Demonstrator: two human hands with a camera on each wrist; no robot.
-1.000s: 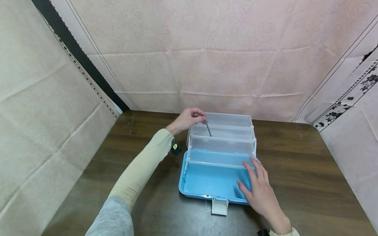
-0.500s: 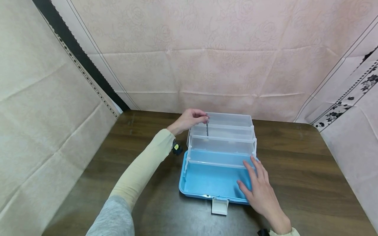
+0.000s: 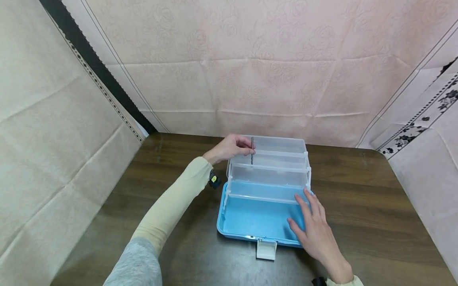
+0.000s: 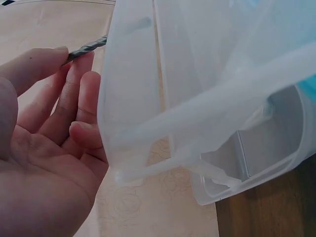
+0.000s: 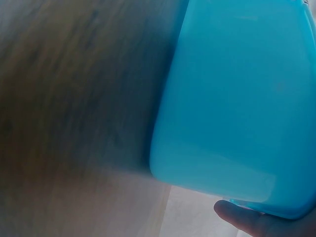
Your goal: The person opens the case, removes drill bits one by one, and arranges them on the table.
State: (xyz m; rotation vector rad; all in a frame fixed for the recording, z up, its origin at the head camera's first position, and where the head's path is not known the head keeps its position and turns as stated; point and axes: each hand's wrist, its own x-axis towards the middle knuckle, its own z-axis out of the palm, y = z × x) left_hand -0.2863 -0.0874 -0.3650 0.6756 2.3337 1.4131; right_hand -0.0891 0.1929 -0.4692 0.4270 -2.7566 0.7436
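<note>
My left hand [image 3: 230,148] pinches a dark drill bit [image 3: 252,158] between thumb and fingertips, and the bit stands upright over the clear trays [image 3: 280,161] of a toolbox. The left wrist view shows the spiral flutes of the drill bit [image 4: 88,48]; its far end passes behind a translucent tray wall [image 4: 126,79]. The toolbox has a light blue base [image 3: 255,216] with stepped trays raised behind it. My right hand [image 3: 316,234] rests at the base's right edge, fingers spread. In the right wrist view a finger [image 5: 247,217] shows beside the blue outer wall [image 5: 232,108].
A white latch [image 3: 266,250] hangs from the front of the toolbox. The brown wooden table [image 3: 358,206] extends on both sides. Pale patterned cloth [image 3: 250,79] hangs behind the table and along its sides.
The left hand has shifted slightly right and down. The drill bit has turned from slanted to upright, and more of it shows above the fingers. The right hand has stayed still.
</note>
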